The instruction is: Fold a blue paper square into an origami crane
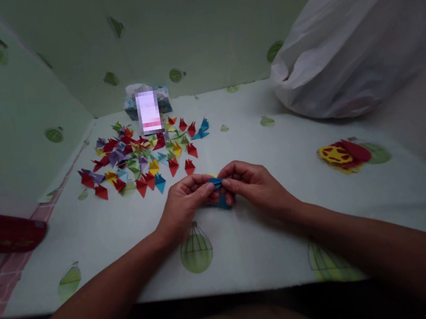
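Observation:
Just above the middle of the table, my left hand (187, 198) and my right hand (254, 182) meet over a small piece of folded blue paper (215, 182). Both pinch it between thumb and fingers, one hand at each side. Below the fingers more blue paper (223, 202) shows; whether it belongs to the same piece I cannot tell. A bit of yellow peeks out behind the fingertips. Beyond my left hand lies a spread of small folded paper cranes (144, 156) in red, purple, yellow, green and blue.
A blurred-out phone (148, 110) leans on a tissue box (164, 98) at the back. The large white plastic bag (340, 50) bulges at the back right. Red and yellow cut-out shapes (342, 155) lie on the right. At the left edge is a red can-like container (7, 231).

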A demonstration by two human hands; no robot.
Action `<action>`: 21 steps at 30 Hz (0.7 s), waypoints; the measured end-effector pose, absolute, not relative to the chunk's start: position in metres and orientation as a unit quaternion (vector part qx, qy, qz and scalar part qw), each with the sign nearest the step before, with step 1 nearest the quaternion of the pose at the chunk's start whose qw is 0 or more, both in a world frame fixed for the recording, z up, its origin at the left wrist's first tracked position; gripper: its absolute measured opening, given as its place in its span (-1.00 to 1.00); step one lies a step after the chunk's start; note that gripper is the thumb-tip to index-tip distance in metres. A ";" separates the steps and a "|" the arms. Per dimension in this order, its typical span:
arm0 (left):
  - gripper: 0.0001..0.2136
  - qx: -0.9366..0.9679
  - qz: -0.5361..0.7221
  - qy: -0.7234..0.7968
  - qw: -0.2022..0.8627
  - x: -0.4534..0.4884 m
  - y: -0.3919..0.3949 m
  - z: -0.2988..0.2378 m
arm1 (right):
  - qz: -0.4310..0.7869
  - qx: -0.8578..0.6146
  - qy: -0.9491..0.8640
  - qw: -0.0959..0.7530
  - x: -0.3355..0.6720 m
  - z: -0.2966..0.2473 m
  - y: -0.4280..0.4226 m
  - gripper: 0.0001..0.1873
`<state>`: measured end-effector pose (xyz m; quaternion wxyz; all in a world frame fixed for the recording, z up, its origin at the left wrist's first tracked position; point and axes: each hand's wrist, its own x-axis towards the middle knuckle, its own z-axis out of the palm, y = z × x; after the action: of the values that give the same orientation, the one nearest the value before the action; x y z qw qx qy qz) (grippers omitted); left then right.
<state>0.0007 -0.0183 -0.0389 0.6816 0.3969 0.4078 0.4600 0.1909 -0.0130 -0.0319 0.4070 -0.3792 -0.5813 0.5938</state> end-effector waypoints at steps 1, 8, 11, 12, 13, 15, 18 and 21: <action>-0.76 0.396 0.461 0.407 0.682 0.001 -0.019 -0.039 | 0.596 -0.378 -0.579 0.408 0.191 -0.032 -0.013 -0.82; -0.77 0.405 0.459 0.409 0.677 0.001 -0.019 -0.040 | 0.604 -0.372 -0.577 0.406 0.190 -0.034 -0.013 -0.82; -0.78 0.412 0.457 0.410 0.673 0.000 -0.019 -0.041 | 0.605 -0.371 -0.576 0.405 0.190 -0.034 -0.012 -0.82; -0.78 0.414 0.457 0.409 0.672 0.000 -0.019 -0.041 | 0.605 -0.372 -0.576 0.404 0.190 -0.034 -0.012 -0.82; -0.78 0.416 0.458 0.408 0.672 0.000 -0.019 -0.042 | 0.605 -0.373 -0.575 0.404 0.190 -0.034 -0.012 -0.83; -0.78 0.417 0.459 0.405 0.672 0.000 -0.019 -0.041 | 0.607 -0.374 -0.571 0.406 0.190 -0.034 -0.012 -0.83; -0.77 0.414 0.457 0.407 0.673 0.000 -0.018 -0.040 | 0.614 -0.375 -0.562 0.408 0.189 -0.033 -0.012 -0.82; -0.76 0.413 0.455 0.415 0.671 0.001 -0.019 -0.037 | 0.614 -0.373 -0.562 0.409 0.189 -0.032 -0.013 -0.81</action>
<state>0.0009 -0.0186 -0.0371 0.6710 0.4131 0.4147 0.4551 0.1892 -0.0131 -0.0322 0.4094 -0.3727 -0.5623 0.6143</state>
